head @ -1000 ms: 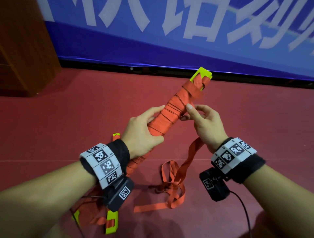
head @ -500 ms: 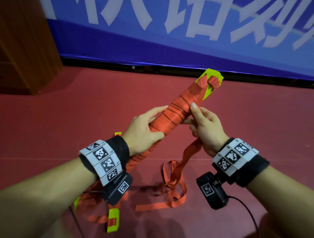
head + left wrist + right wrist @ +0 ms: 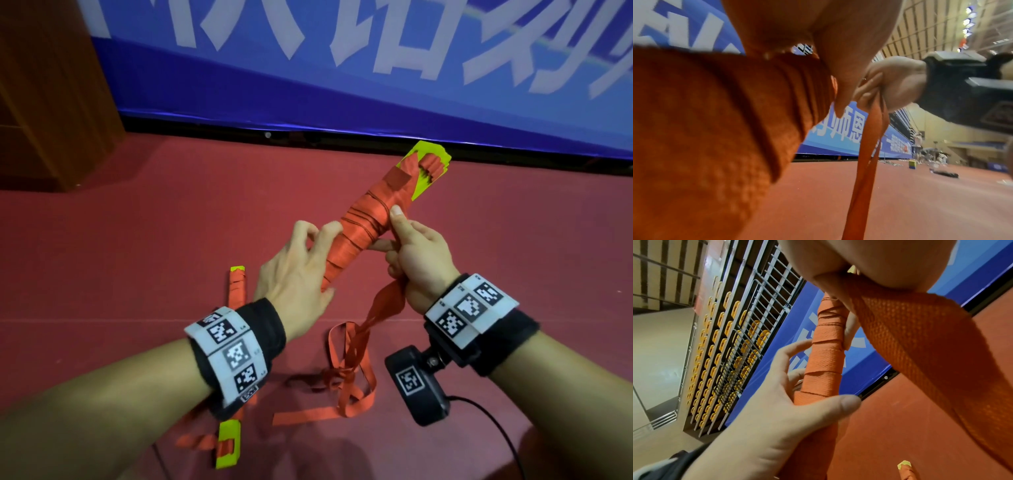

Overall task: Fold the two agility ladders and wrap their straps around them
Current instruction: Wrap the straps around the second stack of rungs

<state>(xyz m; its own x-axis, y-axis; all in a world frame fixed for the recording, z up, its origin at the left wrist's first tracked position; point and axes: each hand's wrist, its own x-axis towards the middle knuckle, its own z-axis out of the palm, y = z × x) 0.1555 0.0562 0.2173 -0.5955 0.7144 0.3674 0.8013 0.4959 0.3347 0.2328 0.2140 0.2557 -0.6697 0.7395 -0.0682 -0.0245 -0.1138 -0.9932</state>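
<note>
The left hand (image 3: pixel 294 274) loosely cradled the folded agility ladder (image 3: pixel 363 222) between thumb and curled fingers (image 3: pixel 308 233); beside it, the right hand (image 3: pixel 423 263) gripped the orange strap (image 3: pixel 383 305), thumb pressing the wraps.

3 cameras, close in
Head view looks down at the floor (image 3: pixel 137 240); both wrist views look upward from beneath, very near. All share the wrapped ladder (image 3: pixel 363 233).

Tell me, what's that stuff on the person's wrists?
Each wrist wears a black fuzzy cuff: the left cuff and right cuff carry white plates printed with black square codes. A black camera box with its own code hangs under the right one, trailing a black cable. Forearms are bare, no sleeves.
</note>
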